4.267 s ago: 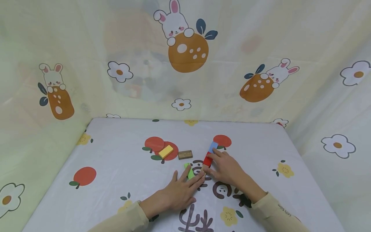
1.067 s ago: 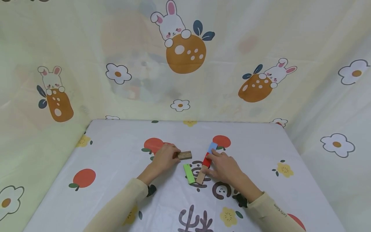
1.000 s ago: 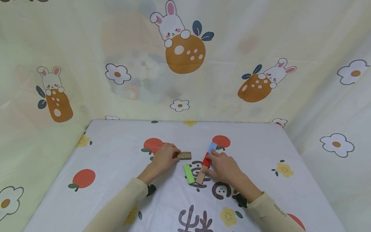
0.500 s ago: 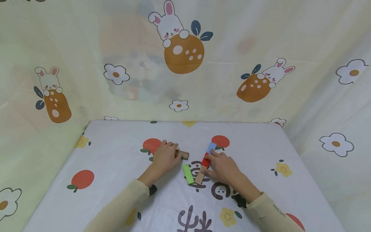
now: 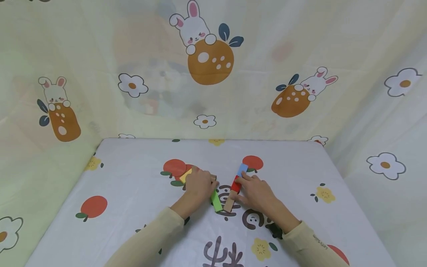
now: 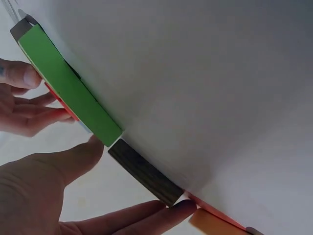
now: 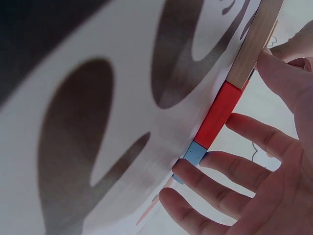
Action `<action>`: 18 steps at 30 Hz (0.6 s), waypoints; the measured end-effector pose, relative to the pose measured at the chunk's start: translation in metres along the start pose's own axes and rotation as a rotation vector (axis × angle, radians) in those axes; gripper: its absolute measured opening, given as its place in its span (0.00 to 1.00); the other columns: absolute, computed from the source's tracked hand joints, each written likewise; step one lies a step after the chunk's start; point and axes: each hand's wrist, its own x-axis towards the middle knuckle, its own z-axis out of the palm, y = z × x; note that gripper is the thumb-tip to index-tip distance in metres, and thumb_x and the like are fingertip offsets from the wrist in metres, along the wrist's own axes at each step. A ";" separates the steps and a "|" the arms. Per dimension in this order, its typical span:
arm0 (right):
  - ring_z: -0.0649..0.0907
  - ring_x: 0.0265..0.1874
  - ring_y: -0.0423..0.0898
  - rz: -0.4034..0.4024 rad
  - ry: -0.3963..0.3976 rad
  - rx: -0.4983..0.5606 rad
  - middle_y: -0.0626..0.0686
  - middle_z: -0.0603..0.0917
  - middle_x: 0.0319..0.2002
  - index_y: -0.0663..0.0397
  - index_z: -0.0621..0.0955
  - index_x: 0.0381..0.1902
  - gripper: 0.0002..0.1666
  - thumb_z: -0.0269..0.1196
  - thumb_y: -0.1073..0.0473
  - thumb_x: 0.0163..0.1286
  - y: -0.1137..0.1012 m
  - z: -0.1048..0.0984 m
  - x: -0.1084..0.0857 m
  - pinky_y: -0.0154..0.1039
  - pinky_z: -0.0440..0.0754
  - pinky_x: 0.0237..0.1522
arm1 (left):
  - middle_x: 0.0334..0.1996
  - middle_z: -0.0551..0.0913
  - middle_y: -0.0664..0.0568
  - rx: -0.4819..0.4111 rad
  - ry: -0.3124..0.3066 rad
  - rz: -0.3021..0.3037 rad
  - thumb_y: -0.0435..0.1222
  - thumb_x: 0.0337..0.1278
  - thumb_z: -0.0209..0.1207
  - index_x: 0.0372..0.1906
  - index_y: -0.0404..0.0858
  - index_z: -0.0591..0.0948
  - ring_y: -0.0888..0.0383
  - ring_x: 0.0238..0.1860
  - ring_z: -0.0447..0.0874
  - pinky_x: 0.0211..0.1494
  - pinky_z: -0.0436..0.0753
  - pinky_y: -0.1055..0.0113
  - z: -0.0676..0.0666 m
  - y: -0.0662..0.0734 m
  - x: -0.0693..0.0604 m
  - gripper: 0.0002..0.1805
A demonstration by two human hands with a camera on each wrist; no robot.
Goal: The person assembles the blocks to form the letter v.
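Note:
My left hand (image 5: 199, 185) pinches a dark wooden block (image 6: 145, 172) between thumb and fingertips at its two ends. One end of that block sits against the far end of the green block (image 5: 216, 201); from above, the hand covers most of it. The fingers of my right hand (image 5: 257, 191) lie along a slanted row of end-to-end blocks: tan (image 5: 229, 202) nearest me, red (image 5: 235, 184) in the middle, blue (image 5: 242, 169) farthest. Near ends of the green and tan blocks lie close together, making a V. Partly behind the left hand lies a yellow block (image 5: 185, 176).
A white tablecloth (image 5: 287, 163) printed with fruit, flowers and brown shapes covers the table. Patterned curtains (image 5: 156, 111) hang at the back and both sides. A dark object (image 5: 275, 230) is at the right wrist.
The left hand left the green and tan blocks, reached the dark wooden block, then moved right, turning it toward the green block. The yellow block shows again. The right hand stayed.

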 end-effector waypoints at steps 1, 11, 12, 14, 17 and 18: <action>0.84 0.63 0.66 -0.001 0.001 0.001 0.62 0.78 0.74 0.50 0.81 0.69 0.44 0.72 0.30 0.64 0.000 0.000 0.000 0.64 0.88 0.55 | 0.25 0.86 0.52 0.009 0.001 0.002 0.59 0.66 0.67 0.43 0.45 0.94 0.49 0.50 0.81 0.27 0.74 0.64 0.001 0.000 0.000 0.22; 0.84 0.62 0.66 -0.006 0.005 0.007 0.63 0.78 0.74 0.50 0.81 0.68 0.44 0.71 0.29 0.64 0.001 0.001 0.000 0.65 0.88 0.54 | 0.21 0.82 0.51 -0.080 0.028 0.002 0.50 0.66 0.65 0.18 0.41 0.84 0.50 0.47 0.80 0.26 0.79 0.63 0.001 -0.010 0.003 0.23; 0.84 0.62 0.66 -0.006 0.004 0.009 0.63 0.78 0.74 0.50 0.81 0.68 0.44 0.71 0.29 0.64 0.001 0.001 0.000 0.65 0.88 0.54 | 0.20 0.82 0.50 -0.102 0.044 0.005 0.49 0.65 0.65 0.17 0.40 0.83 0.51 0.46 0.79 0.25 0.79 0.64 0.002 -0.012 0.003 0.23; 0.84 0.62 0.66 -0.009 0.006 0.008 0.63 0.78 0.74 0.50 0.81 0.68 0.44 0.71 0.29 0.64 0.001 0.002 0.000 0.64 0.88 0.54 | 0.18 0.80 0.50 -0.162 0.086 0.020 0.47 0.63 0.65 0.17 0.40 0.83 0.51 0.43 0.76 0.24 0.76 0.65 0.002 -0.018 0.004 0.21; 0.85 0.61 0.66 -0.013 0.008 0.006 0.63 0.79 0.73 0.50 0.82 0.68 0.44 0.71 0.30 0.64 0.000 0.003 -0.001 0.64 0.88 0.53 | 0.16 0.78 0.53 -0.262 0.132 0.052 0.46 0.60 0.68 0.26 0.39 0.89 0.53 0.38 0.72 0.23 0.71 0.68 0.000 -0.027 0.006 0.15; 0.85 0.61 0.66 -0.011 0.007 0.007 0.63 0.79 0.73 0.50 0.82 0.68 0.44 0.71 0.30 0.64 0.000 0.003 -0.001 0.64 0.88 0.53 | 0.17 0.78 0.54 -0.304 0.135 0.060 0.47 0.60 0.70 0.32 0.39 0.91 0.54 0.38 0.71 0.23 0.70 0.69 0.000 -0.030 0.007 0.15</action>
